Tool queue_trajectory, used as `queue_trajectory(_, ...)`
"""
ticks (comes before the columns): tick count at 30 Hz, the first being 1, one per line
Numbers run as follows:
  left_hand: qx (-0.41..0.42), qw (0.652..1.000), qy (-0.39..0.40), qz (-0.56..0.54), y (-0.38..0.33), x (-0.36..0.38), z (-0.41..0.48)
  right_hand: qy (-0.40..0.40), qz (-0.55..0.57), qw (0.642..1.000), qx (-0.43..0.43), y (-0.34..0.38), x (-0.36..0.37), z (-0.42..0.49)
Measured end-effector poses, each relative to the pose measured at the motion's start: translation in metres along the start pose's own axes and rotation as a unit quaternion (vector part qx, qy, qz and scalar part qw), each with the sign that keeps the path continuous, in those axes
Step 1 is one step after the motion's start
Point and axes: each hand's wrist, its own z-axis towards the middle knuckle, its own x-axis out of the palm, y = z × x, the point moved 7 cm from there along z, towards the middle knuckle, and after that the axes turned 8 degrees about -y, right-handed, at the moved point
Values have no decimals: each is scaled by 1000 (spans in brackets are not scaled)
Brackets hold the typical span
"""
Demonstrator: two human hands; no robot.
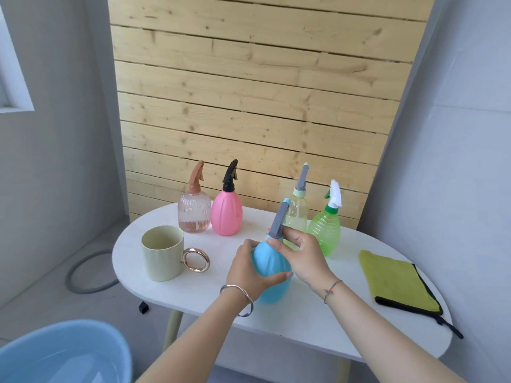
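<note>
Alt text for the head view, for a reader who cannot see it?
Two hands hold a blue spray bottle at a white table: the left hand grips its body, the right hand its neck under the sprayer head. Behind stand a clear bottle, a pink bottle, a yellow bottle and a green bottle; a cream mug sits left, a green cloth right.
</note>
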Motion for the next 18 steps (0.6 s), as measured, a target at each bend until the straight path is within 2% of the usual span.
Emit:
queue_trajectory(7, -5, 999, -27, 34, -4, -2, -3, -36, -15, 999, 9, 5, 2, -3)
queue_trajectory(9, -13, 1000, -1, 27, -2, -3, -3, -29, -37, 999, 3, 9, 1, -2)
queue_trajectory(13, -33, 993, 109, 35, 10, -22, 2, 28, -59, 997, 30, 13, -3, 4)
queue_trajectory(15, -42, 991, 118, 44, 11, -47, 11, 49, -84, 995, 38, 13, -4, 6)
queue_trajectory(18, -46, 994, 88, 34, 2, -83, 30, 35, -159, 987, 13, 15, -3, 11)
